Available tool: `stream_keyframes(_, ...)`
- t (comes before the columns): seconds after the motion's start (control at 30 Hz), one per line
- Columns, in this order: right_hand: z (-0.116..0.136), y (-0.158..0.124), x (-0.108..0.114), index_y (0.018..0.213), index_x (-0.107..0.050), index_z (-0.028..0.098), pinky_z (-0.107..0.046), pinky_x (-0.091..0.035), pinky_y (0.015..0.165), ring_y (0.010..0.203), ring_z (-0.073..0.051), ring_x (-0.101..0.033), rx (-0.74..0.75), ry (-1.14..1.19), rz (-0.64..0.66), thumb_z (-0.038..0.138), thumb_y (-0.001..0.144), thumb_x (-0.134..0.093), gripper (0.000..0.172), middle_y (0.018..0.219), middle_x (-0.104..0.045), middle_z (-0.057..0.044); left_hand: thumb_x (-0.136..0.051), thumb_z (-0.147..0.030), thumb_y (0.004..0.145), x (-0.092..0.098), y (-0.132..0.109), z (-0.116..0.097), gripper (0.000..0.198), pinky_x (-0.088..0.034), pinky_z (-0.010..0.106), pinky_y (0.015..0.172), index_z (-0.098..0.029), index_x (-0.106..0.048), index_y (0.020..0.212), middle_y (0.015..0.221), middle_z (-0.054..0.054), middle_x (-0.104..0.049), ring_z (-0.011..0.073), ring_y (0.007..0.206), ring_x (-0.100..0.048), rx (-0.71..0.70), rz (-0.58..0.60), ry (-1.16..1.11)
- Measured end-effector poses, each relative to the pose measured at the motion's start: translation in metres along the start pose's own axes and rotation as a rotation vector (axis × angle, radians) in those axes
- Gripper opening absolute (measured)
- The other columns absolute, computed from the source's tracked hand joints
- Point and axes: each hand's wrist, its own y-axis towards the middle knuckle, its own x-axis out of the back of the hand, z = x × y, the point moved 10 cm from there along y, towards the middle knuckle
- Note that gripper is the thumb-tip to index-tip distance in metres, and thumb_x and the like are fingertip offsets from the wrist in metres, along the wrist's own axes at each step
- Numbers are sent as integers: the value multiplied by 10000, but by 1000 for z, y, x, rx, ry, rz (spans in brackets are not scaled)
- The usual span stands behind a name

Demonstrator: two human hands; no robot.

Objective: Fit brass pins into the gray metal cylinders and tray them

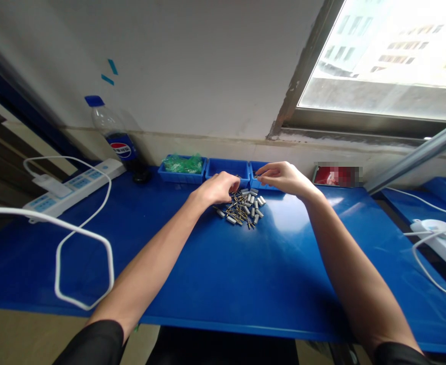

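Note:
A heap of small grey cylinders and thin brass pins (243, 208) lies on the blue table (223, 274) near the far edge. My left hand (218, 186) rests curled at the heap's left side, fingers closed over parts I cannot make out. Just above the heap's right side, my right hand (281, 177) pinches a tiny dark part between thumb and fingertips. Behind both hands stand three small blue trays: the left tray (182, 175) holds green pieces, the middle tray (228, 167) and the right tray (256, 167) sit directly past my fingers.
A Pepsi bottle (118, 139) stands at the back left by the wall. A white power strip (74, 185) with a looping white cable (81, 238) lies at the left. Another power strip (441, 241) and blue tray (445, 187) sit at the right. A red packet (331, 176) rests by the window.

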Motion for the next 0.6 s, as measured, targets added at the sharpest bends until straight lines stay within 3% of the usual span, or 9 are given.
stream_keyframes(0.17, 1, 1, -4, 1009, -808, 176, -278, -544, 680, 779, -213, -753, 17, 4, 21, 271, 800, -722, 246, 835, -806, -51, -629, 71, 550, -4, -1, 0, 331, -444, 249, 630, -186, -707, 745, 709, 29, -688, 182, 660, -643, 38, 13, 24)
stream_keyframes(0.37, 1, 0, -4, 1013, -808, 179, -276, -541, 677, 769, -209, -746, 12, -2, 27, 283, 802, -724, 250, 832, -805, -52, -606, 33, 572, -6, 0, 1, 374, -468, 254, 636, -179, -744, 847, 809, 53, -736, 191, 707, -668, -2, 35, 37)
stream_keyframes(0.5, 1, 1, -6, 1033, -809, 178, -277, -550, 676, 802, -224, -752, 20, 7, 48, 298, 795, -760, 271, 846, -809, -62, -597, -20, 633, 8, 1, -10, 374, -508, 225, 640, -159, -762, 938, 824, 44, -752, 166, 719, -688, -83, -24, -227)
stream_keyframes(0.6, -1, 1, -17, 1068, -810, 203, -281, -576, 698, 839, -238, -757, 18, 108, 151, 318, 761, -824, 328, 877, -817, -59, -617, -63, 664, 20, 2, -18, 318, -552, 223, 692, -145, -768, 932, 830, 47, -765, 166, 760, -719, -134, -104, -409)
